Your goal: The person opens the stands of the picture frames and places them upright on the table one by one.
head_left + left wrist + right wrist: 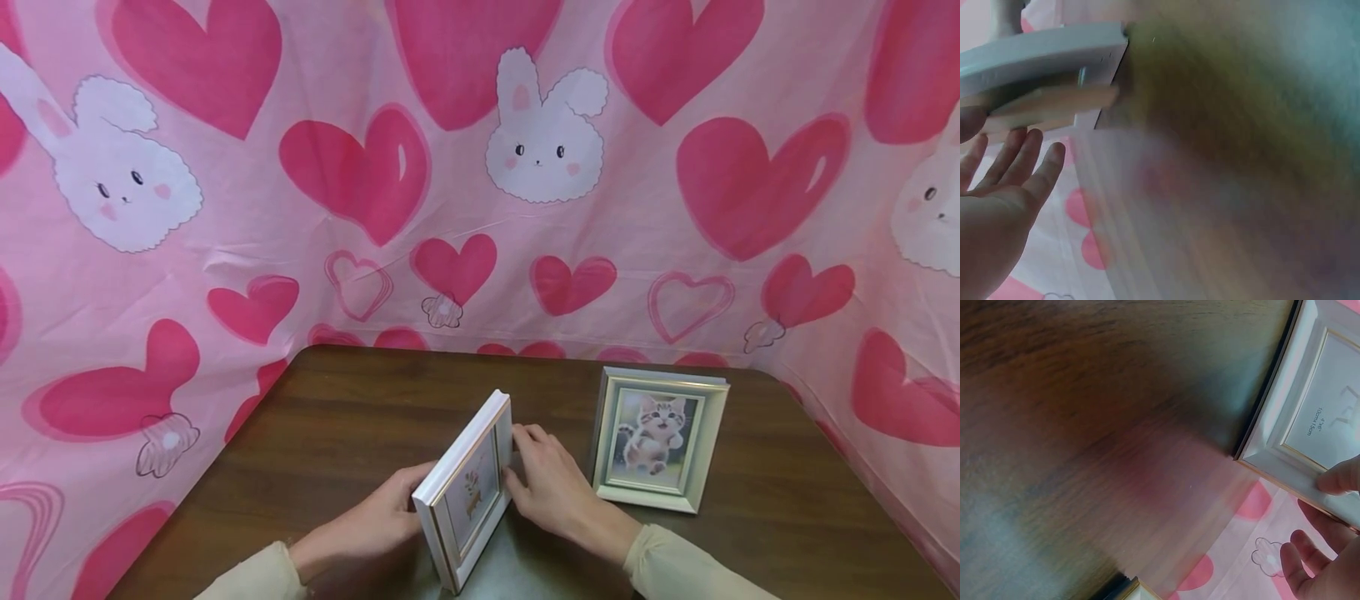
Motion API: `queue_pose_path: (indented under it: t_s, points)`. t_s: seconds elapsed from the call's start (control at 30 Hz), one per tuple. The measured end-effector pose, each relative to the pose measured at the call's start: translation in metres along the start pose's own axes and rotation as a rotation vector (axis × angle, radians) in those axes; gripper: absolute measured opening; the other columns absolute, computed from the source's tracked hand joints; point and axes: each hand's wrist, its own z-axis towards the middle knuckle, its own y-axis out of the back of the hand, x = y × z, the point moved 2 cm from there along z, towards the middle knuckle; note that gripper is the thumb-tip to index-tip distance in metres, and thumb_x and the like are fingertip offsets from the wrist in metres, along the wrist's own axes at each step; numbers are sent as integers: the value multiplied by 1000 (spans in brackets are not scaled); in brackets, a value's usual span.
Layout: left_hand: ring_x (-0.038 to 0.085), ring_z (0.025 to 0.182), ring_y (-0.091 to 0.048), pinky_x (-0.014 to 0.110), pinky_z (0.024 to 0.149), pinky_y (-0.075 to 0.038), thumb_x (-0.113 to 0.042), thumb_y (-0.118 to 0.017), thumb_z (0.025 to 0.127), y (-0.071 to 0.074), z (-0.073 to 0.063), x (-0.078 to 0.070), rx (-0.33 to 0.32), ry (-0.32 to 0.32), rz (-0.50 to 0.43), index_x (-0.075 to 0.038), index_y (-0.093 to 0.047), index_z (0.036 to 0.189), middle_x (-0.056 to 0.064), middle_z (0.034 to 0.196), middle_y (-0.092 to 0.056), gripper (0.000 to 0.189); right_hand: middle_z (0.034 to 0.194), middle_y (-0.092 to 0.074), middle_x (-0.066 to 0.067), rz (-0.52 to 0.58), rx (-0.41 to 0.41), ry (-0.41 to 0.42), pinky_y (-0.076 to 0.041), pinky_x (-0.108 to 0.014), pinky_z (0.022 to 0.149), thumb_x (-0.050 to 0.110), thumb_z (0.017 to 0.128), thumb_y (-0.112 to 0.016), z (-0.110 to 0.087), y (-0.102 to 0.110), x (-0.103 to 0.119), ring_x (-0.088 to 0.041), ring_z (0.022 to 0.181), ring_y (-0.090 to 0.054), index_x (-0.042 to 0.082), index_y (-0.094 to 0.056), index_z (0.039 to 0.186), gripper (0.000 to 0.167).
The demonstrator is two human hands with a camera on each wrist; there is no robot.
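Note:
A white picture frame (461, 496) with gold trim stands upright, turned at an angle, between my hands. Its picture shows a small plant with pink blooms. My right hand (551, 483) grips its right side; in the right wrist view the thumb (1341, 478) lies on the front border, other fingers behind. From the left, my left hand (382, 517) reaches to the frame's back. The left wrist view shows its thumb and fingertips at the tan stand flap (1054, 106), which tilts out from the back. Print on the picture reads 10cm x 15cm.
A second, pale green frame (716, 450) with a kitten picture stands upright to the right of my right hand. The dark wooden table (337, 417) has rounded far corners. Pink fabric (450, 208) with hearts and rabbits hangs around its back and sides.

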Motion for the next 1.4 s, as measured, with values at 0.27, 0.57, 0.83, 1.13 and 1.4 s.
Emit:
queue_pose_path:
  t_s: [0.27, 0.57, 0.83, 1.13, 1.4]
  points:
    - [23, 133, -58, 32, 108, -44, -8, -52, 110, 19, 3, -4, 27, -20, 27, 2, -52, 152, 19, 146, -60, 43, 117, -69, -11, -15, -4, 13, -55, -48, 91, 15, 88, -82, 0, 1, 3, -28, 105, -65, 4, -64, 130, 48]
    - [24, 128, -61, 35, 108, -46, -8, -52, 109, 37, 9, 4, 121, -28, 8, -3, -55, 150, 12, 142, -65, 42, 114, -70, -9, -37, 21, 21, -55, -46, 89, 17, 89, -82, -1, 0, 6, -26, 102, -65, 3, -63, 129, 47]
    - [26, 131, -59, 37, 109, -45, -11, -56, 108, 41, 13, 5, 156, -21, 13, -4, -52, 154, 12, 147, -60, 46, 111, -69, -9, -60, 28, 28, -55, -44, 86, 18, 89, -81, -1, 0, 7, -25, 96, -63, 2, -63, 127, 45]
    - [22, 129, -60, 36, 108, -46, -13, -49, 110, 43, 14, 6, 153, -15, 24, -5, -56, 151, 10, 144, -64, 42, 113, -71, -8, -47, 33, 28, -54, -44, 88, 17, 90, -81, 0, 0, 7, -23, 101, -62, 2, -62, 127, 44]
    - [25, 126, -63, 36, 105, -49, -21, -46, 112, 47, 16, 8, 113, 90, -36, -8, -60, 148, 9, 138, -68, 41, 116, -70, -9, -20, 44, 3, -54, -45, 90, 15, 91, -80, 1, 0, 8, -22, 105, -62, 2, -62, 130, 45]
